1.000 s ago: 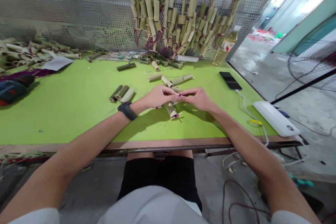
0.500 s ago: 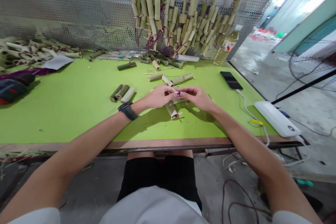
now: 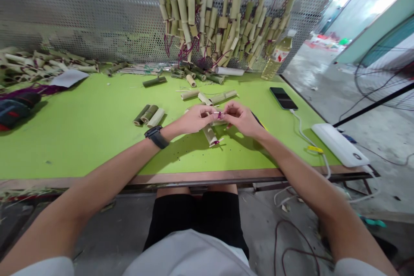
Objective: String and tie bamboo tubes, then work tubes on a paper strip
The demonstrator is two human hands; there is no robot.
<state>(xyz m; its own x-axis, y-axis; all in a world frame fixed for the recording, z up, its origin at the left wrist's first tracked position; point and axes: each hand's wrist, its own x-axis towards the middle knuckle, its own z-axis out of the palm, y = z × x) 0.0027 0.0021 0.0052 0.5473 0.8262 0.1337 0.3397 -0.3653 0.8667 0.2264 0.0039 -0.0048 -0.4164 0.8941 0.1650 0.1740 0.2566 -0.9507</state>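
Note:
My left hand (image 3: 201, 118), with a dark watch on its wrist, pinches a thin pale stick (image 3: 216, 113) between thumb and fingers. Purple string (image 3: 220, 115) is wound round the stick's right end. My right hand (image 3: 241, 120) is closed at that string, its thumb and forefinger pressed together on it. Below the hands lies a bamboo tube (image 3: 210, 135) with a small stick and purple string at its near end; my left fingers hide its upper part. More bamboo tubes (image 3: 224, 97) lie just beyond my fingers on the green tabletop.
Three short bamboo pieces (image 3: 148, 114) lie left of my hands. Bamboo bundles (image 3: 226, 26) hang on the perforated metal wall. To the right are a phone (image 3: 283, 98), a white power bank (image 3: 339, 144) and an oil bottle (image 3: 278, 56). A power drill (image 3: 19, 110) lies far left.
My right hand's fingers have curled and lifted slightly at the purple string. My left hand keeps its pinch on the stick. The view has shifted a little.

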